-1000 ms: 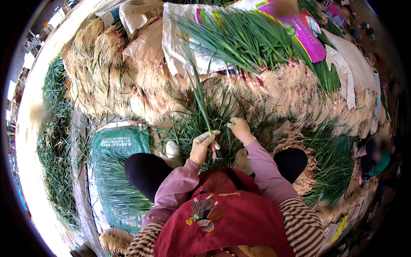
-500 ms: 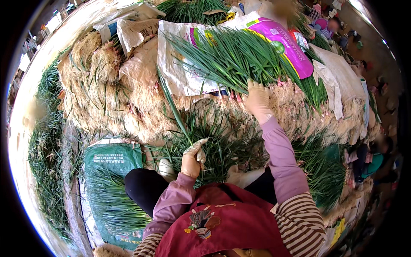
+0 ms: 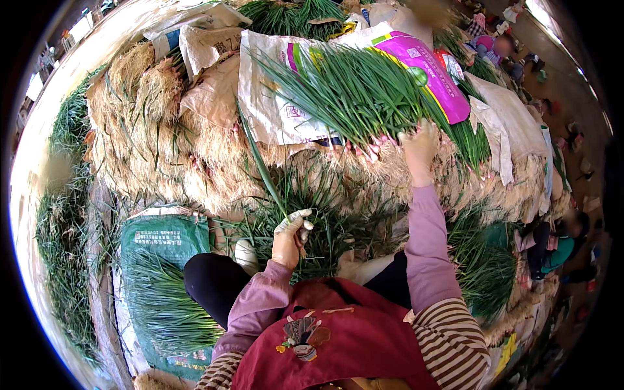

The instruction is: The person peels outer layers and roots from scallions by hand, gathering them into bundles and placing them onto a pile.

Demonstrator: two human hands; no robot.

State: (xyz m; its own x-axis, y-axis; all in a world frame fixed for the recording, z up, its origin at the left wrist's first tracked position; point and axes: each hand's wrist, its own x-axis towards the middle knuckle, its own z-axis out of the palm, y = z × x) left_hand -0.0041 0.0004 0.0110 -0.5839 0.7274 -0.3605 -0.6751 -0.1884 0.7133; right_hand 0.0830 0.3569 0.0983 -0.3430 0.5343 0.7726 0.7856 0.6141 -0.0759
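My left hand (image 3: 286, 242), its fingers pale-covered, is closed round the lower end of a green onion stalk (image 3: 259, 158). The long leaves slant up and to the left from it. Farther off to the right, my right hand (image 3: 422, 153) has its fingers curled at the bulb end of a spread pile of green onions (image 3: 370, 91). It seems to pinch one there, though the fingertips are partly hidden. Pinkish bulbs (image 3: 370, 151) line the pile's near edge, and its leaves lie across a white and purple woven sack (image 3: 263, 107).
A long bank of onions with tan roots (image 3: 218, 166) runs across in front. Loose green leaves (image 3: 318, 201) lie below my hands. At left, trimmed green onions (image 3: 166, 302) rest on a green sack (image 3: 162, 231). Another leafy heap (image 3: 484, 266) is at right, near a seated person (image 3: 552, 250).
My right hand has shifted right along the bulb edge, and its fingers have gone from stretched out to curled. My left hand still holds its stalk, nearly in place.
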